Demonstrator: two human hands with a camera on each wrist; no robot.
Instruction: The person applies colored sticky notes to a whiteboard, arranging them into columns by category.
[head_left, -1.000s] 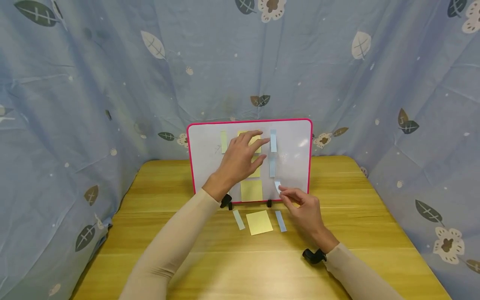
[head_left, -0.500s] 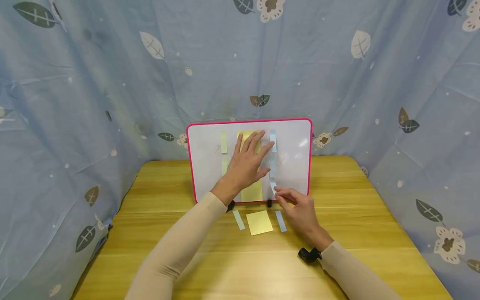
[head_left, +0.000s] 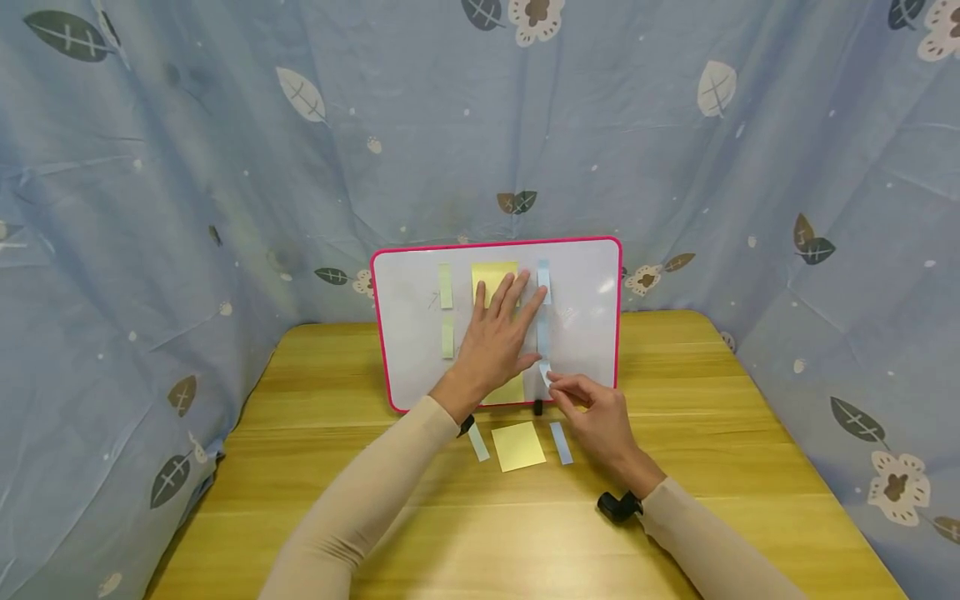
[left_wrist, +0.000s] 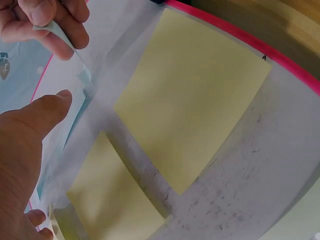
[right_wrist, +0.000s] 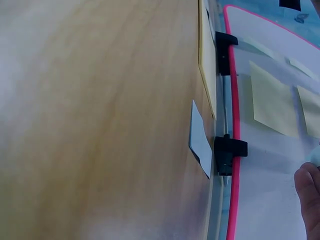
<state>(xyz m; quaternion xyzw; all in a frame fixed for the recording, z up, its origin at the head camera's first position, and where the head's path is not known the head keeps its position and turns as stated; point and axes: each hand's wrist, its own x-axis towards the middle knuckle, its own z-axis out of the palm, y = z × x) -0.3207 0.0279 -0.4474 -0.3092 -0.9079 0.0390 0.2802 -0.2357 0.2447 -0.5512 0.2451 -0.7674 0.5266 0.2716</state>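
My right hand (head_left: 600,423) pinches the lower end of a light blue sticky strip (head_left: 545,372) between thumb and finger, low on a whiteboard (head_left: 581,342) with a pink rim. In the left wrist view that strip (left_wrist: 64,36) curves away from the board, its upper end near another blue strip (left_wrist: 75,120). My left hand (head_left: 491,350) spreads its fingers over the board, thumb close to the pinched strip's top; whether its fingertips press the board is unclear. Behind it, yellow sticky notes (head_left: 486,273) form a middle column, partly covered. Green strips (head_left: 446,287) stick at the left.
On the wooden table (head_left: 675,400), before the board, lie a yellow sticky pad (head_left: 518,447), a blue strip pad (head_left: 561,443) and a pale green strip pad (head_left: 479,443). Black feet (right_wrist: 230,147) hold the board's lower edge. A patterned blue curtain (head_left: 420,150) surrounds the table.
My right hand has brought the blue strip left, under the blue column. My left hand has shifted slightly right and down, its fingers spreading, uncovering a lower green strip.
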